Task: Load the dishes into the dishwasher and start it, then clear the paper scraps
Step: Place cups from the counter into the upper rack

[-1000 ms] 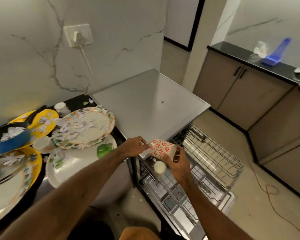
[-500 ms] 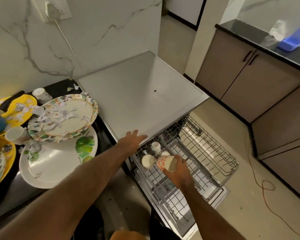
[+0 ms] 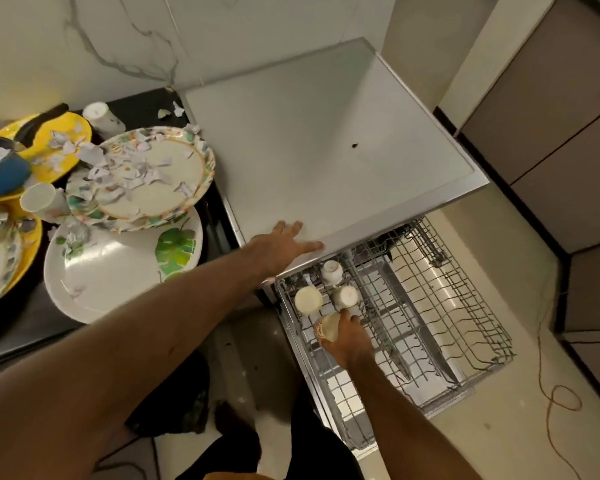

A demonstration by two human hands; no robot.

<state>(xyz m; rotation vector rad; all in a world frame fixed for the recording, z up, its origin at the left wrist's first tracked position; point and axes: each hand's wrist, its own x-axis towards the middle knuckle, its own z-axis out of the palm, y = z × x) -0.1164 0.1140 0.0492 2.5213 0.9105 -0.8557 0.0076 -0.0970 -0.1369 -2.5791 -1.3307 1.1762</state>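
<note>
My right hand point(image 3: 352, 337) grips a red-flowered cup point(image 3: 326, 328), turned mouth down, low over the pulled-out upper rack point(image 3: 430, 306) of the dishwasher. Three white cups point(image 3: 308, 299) stand upside down in the rack just beyond it. My left hand point(image 3: 281, 245) rests flat, fingers spread, on the front corner of the steel dishwasher top point(image 3: 309, 150). On the black counter at the left lie a floral plate strewn with paper scraps point(image 3: 136, 174), a large leaf-print plate point(image 3: 118, 268), yellow plates point(image 3: 52, 147), a blue pan point(image 3: 0, 174) and two white cups point(image 3: 44, 202).
Brown cabinets point(image 3: 551, 116) stand to the right across a strip of floor. An orange cable point(image 3: 551, 393) runs along the floor by them. The lower rack and open door lie beneath the upper rack. A marble wall backs the counter.
My left hand let go of the flowered cup and settled on the dishwasher top. My right hand carried the cup down into the upper rack, turning it mouth down.
</note>
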